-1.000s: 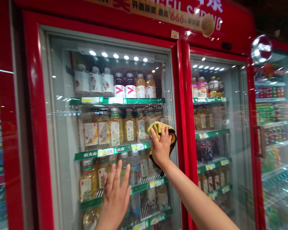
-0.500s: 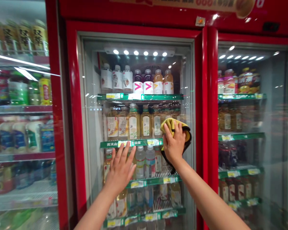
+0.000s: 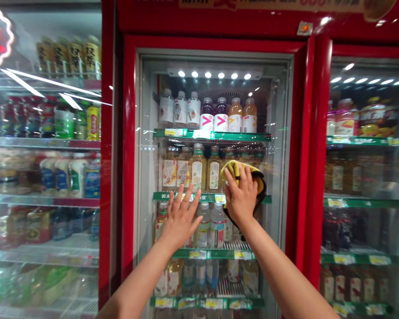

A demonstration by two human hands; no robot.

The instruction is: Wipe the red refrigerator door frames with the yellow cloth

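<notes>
My right hand (image 3: pixel 242 195) presses a yellow cloth with a dark edging (image 3: pixel 232 167) against the glass door (image 3: pixel 146 177) of a red-framed drinks cooler. The cloth bunches under the fingers, and its dark border hangs down beside the palm. Lower and to the left, my left hand (image 3: pixel 182 219) is spread with fingers apart, holding nothing. It is at the glass, though I cannot tell whether it touches. Behind the door, bottled drinks (image 3: pixel 214 170) stand on shelves with green price strips (image 3: pixel 213 135).
Red door frame (image 3: pixel 129 133) borders the glass on the left. Another glass-fronted cooler with bottles (image 3: pixel 346 117) stands to the right. On the left, shelves of drinks (image 3: pixel 63 119) show behind reflections. A small orange-lit switch (image 3: pixel 305 28) sits above the door.
The view has turned left, so the coolers appear farther right. Against the door, my right hand and the cloth have moved left. My left hand has also shifted left and slightly up.
</notes>
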